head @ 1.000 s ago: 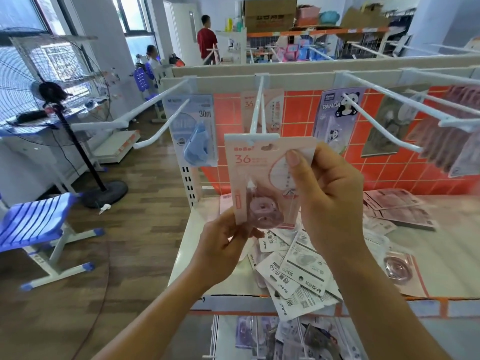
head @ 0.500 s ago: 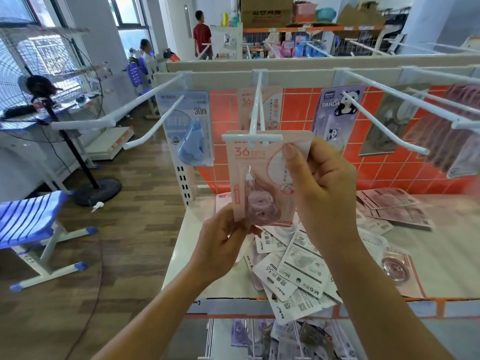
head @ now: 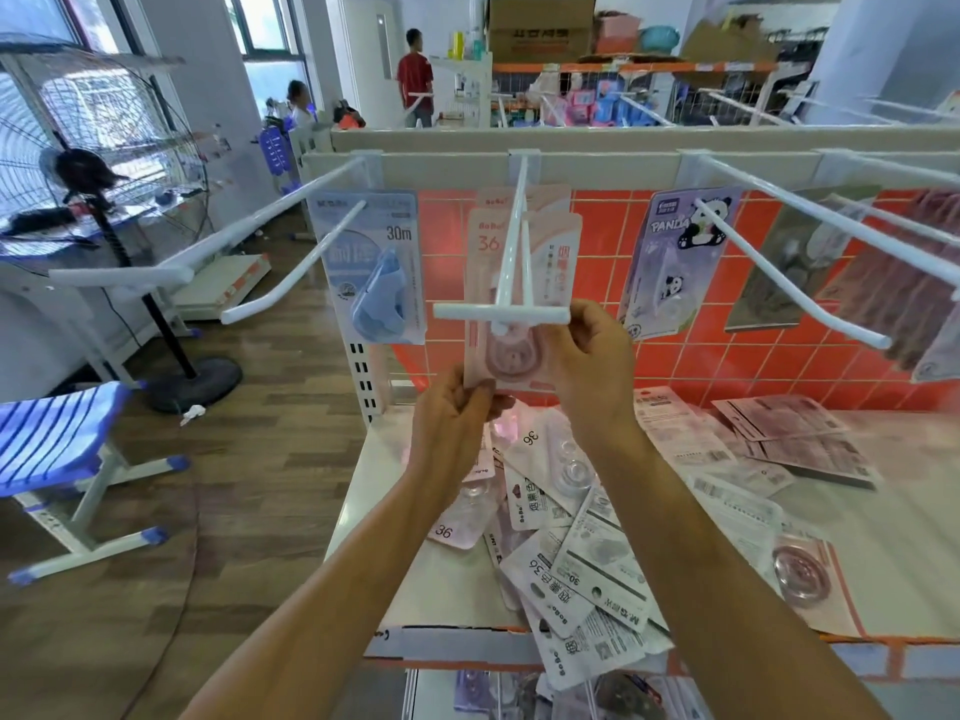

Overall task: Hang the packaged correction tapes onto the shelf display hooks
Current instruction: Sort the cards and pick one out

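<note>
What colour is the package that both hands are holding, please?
The package is pale pink, with a pink dispenser inside; the head view shows it.

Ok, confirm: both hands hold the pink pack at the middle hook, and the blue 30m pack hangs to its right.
Wrong side: in the head view the blue 30m pack hangs to its left. The left hand and right hand do hold the pink pack at the middle hook.
</note>
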Available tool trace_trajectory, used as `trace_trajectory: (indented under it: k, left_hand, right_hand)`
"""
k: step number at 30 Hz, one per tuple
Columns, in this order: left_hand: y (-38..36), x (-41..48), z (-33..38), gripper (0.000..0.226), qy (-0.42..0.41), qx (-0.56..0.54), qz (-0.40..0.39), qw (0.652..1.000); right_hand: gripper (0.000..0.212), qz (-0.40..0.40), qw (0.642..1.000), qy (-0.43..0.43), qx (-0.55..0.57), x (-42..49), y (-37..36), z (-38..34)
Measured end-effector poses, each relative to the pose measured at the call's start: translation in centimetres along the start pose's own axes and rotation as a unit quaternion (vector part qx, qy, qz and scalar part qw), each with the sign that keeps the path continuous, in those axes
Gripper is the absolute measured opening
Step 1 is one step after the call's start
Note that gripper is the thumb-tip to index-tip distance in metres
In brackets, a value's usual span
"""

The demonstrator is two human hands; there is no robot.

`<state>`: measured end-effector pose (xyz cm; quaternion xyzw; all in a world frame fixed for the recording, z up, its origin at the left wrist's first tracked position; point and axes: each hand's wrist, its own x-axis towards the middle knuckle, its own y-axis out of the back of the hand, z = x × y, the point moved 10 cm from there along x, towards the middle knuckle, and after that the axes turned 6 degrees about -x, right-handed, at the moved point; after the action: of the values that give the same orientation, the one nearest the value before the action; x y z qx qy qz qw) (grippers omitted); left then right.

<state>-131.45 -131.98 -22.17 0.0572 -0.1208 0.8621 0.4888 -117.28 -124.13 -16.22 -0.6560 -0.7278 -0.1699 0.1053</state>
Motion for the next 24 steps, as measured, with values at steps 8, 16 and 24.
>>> trace_trajectory:
  k: [8, 16, 24]
  left_hand:
    - [-1.0, 4.2, -1.5, 0.02, 0.034, -0.005, 0.016, 0.999]
    - [-1.1, 5.0, -2.4, 0.014, 0.06, 0.097, 0.032, 0.993]
    - [-4.3, -1.3, -4.7, 0.05, 0.004, 0.467, -0.141, 0.873]
  right_hand:
    - [0.017, 0.035, 0.996, -0.013, -0.076, 4.5, -0.6, 1.5]
    - [0.036, 0.016, 0.988, -0.003, -0.157, 4.6, 0.0, 2.0]
    - [0.036, -0.132, 0.913, -0.017, -0.386, -2.4, 2.3, 6.9]
